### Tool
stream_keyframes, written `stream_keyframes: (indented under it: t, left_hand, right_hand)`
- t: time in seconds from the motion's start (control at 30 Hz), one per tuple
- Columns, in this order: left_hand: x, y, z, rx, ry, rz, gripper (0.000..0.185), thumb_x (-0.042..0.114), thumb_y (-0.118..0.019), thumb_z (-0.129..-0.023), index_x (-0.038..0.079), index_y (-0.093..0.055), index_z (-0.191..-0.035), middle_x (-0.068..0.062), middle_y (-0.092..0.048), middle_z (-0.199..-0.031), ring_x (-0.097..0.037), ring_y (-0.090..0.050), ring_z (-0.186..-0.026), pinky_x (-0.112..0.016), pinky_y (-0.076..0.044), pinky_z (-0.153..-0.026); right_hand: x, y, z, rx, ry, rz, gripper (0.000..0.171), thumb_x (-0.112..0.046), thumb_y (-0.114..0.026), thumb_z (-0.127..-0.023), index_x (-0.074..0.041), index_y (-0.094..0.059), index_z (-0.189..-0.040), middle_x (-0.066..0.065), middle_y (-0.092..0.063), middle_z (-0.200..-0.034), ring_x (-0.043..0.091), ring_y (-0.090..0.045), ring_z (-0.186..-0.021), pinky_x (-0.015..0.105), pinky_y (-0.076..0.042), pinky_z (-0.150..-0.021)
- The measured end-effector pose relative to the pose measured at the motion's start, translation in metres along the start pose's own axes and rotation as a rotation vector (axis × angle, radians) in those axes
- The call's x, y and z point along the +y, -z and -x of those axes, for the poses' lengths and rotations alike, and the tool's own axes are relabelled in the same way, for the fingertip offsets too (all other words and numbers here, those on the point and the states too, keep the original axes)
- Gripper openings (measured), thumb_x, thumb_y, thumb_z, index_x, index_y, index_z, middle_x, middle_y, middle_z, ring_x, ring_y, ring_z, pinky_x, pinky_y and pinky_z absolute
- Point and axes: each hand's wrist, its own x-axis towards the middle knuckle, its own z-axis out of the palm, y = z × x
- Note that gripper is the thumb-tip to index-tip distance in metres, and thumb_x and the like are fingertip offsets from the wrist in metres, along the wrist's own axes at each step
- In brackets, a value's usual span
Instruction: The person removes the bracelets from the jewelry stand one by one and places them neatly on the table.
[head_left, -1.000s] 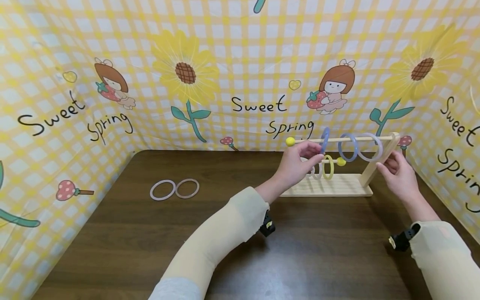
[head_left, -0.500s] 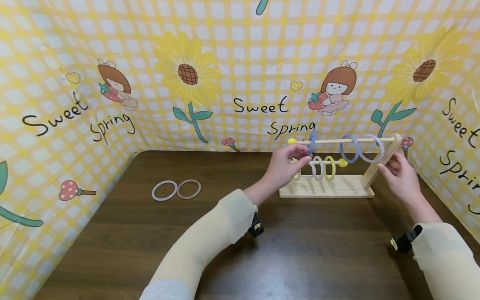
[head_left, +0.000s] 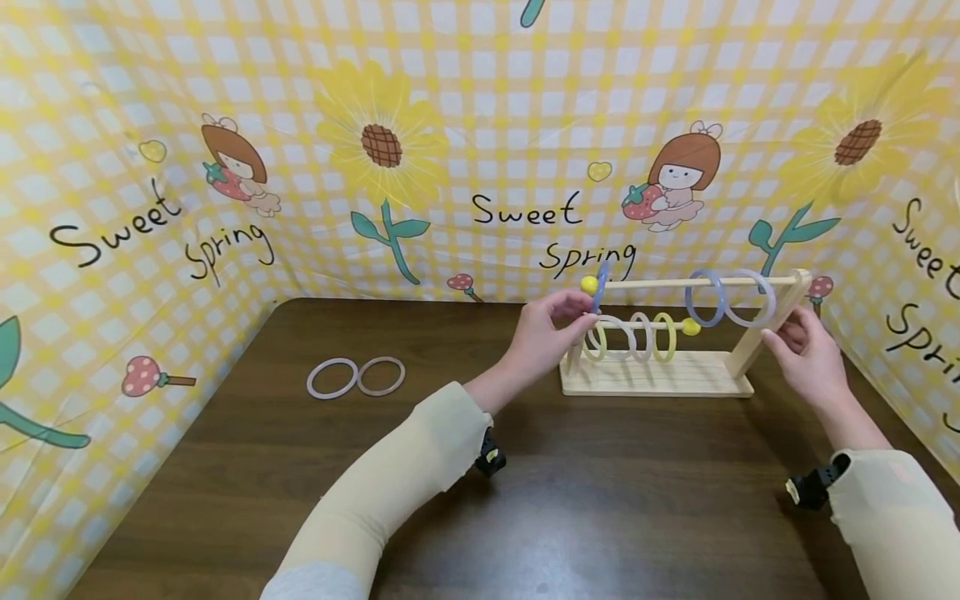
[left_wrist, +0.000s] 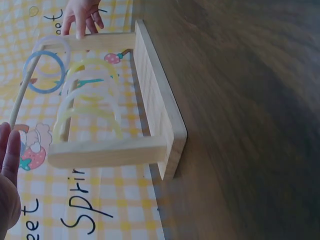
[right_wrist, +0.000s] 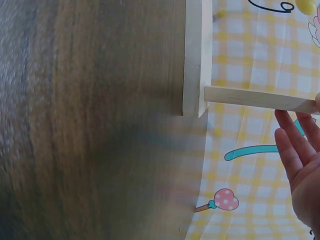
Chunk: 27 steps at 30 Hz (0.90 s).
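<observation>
Your left hand (head_left: 542, 333) pinches the blue ring (head_left: 600, 286) in its fingers right at the yellow knob (head_left: 588, 284) ending the top rod (head_left: 675, 283), right hand (head_left: 806, 360) steadying the rack's upright (head_left: 765, 329), fingers loosely spread; next, I'd judge, draw it clear of the knob.

A dark wood-grain worktop (head_left: 615, 500) is sitting enclosed on three sides by a yellow-and-white checked backdrop (head_left: 480, 100). Sunflowers, cartoon girls with strawberries, mushrooms and the words "Sweet Spring" are showing across it. Even light is falling over everything.
</observation>
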Motion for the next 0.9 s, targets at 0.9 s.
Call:
stream_keyframes:
  t: [0.9]
  left_hand:
    - [0.023,0.060,0.026,0.072,0.039,-0.021,0.012,-0.003,-0.066,-0.090,-0.010,-0.062,-0.099,-0.020,-0.065,-0.092,-0.022,-0.062,-0.077,-0.025,-0.053,-0.061]
  right_hand:
    - [0.003,-0.002,-0.001,0.026,0.042,-0.032,0.052,-0.012,-0.055,-0.099,0.008,-0.033,-0.141,0.042,-0.048,-0.126,-0.017,-0.046,-0.096,0.001,-0.038,-0.074]
